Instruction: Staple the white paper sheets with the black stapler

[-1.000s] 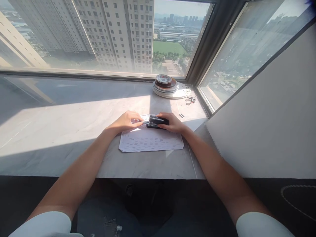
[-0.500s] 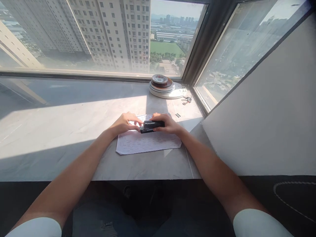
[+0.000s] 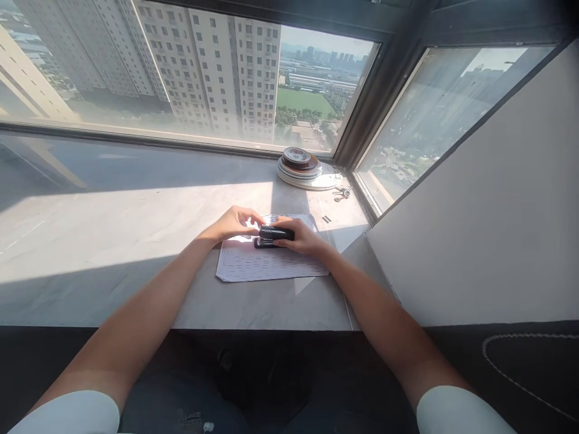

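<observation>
While our right hand [image 3: 303,236] grips the oblong black plastic stapler [image 3: 277,233], our left hand [image 3: 231,224], fingers slightly parted, sits beside it.

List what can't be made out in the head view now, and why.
All in the head view:
Paper: its marks are too small to read.
Stapler: rear part of its base hidden by the right hand.
Left hand: too small to tell if it touches the stapler.
Pale cord: cut off by the right edge.
</observation>
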Motion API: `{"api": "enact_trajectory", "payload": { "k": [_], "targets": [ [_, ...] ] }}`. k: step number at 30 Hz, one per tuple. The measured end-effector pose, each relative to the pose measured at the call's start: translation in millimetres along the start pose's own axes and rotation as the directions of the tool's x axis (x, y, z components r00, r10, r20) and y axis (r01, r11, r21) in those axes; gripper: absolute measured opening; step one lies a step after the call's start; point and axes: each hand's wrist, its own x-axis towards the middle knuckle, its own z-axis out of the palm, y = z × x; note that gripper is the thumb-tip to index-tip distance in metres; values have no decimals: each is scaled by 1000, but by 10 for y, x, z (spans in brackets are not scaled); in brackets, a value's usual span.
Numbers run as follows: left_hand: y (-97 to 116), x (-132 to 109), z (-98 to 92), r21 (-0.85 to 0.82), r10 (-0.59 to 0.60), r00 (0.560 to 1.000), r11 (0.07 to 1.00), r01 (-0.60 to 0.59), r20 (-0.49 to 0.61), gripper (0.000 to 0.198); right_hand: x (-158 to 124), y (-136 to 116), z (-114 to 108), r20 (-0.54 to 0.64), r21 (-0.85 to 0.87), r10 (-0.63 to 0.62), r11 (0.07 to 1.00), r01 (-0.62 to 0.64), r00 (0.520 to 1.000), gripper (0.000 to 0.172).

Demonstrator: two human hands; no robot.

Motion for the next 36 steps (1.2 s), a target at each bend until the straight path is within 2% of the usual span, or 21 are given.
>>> {"api": "enact_trajectory", "payload": {
  "k": [2,5,7,10,14,16,18,19,21,22,23,24,26,29,31,33,36],
  "targets": [
    [-56,15,-71,-168,40,987,984,-66,-153,28,18,-1,9,13,23,30,999,-30,999,33],
    [-129,44,-148,-350,5,902,921,-172,-431,38,-19,-18,41,-5,36,98,995,-98,995,36],
    [-144,60,-167,-398,-39,867,898,-188,-497,35,-129,-51,60,-64,34,157,987,-155,986,39],
    [-111,64,-149,-414,-58,875,895,-169,-481,29,-439,-138,27,-152,10,232,972,-233,961,42],
    [-52,53,-97,-423,-59,911,896,-131,-408,28,-913,-229,-168,-162,-38,301,950,-311,940,43],
    [-61,52,-82,-437,-66,932,894,-103,-356,28,-1062,-206,-286,-168,-36,317,944,-328,933,47],
    [-90,57,-79,-453,-76,948,888,-78,-310,29,-1128,-129,-391,-262,8,305,949,-315,915,53],
    [-105,61,-81,-466,-86,952,883,-64,-293,30,-1134,-75,-437,-369,32,297,951,-307,881,56],
    [-124,71,-94,-506,-112,952,861,-51,-285,31,-1112,56,-514,-593,25,282,943,-333,754,57],
    [-123,75,-105,-535,-120,948,842,-60,-295,31,-1092,128,-545,-663,-19,264,930,-368,701,53],
    [-117,78,-119,-570,-124,941,817,-83,-314,30,-1071,205,-571,-685,-87,243,909,-408,687,46],
    [-106,78,-136,-609,-124,934,785,-113,-334,31,-1052,284,-591,-660,-171,231,880,-443,715,39],
    [-79,66,-183,-694,-140,937,707,-133,-321,39,-1025,447,-613,-543,-329,239,821,-466,805,32],
    [-56,17,-292,-799,-200,964,602,-22,-177,53,-989,664,-611,-378,-442,295,775,-451,877,32],
    [-60,-39,-397,-829,-218,964,559,-4,-152,57,-933,757,-587,-308,-478,319,763,-435,897,34],
    [-72,-112,-528,-838,-216,943,536,-101,-252,59,-816,792,-535,-278,-499,347,744,-444,896,37],
    [-98,-243,-747,-812,-163,883,492,-315,-441,60,-486,767,-363,-265,-493,416,717,-493,870,42]
  ]
}}
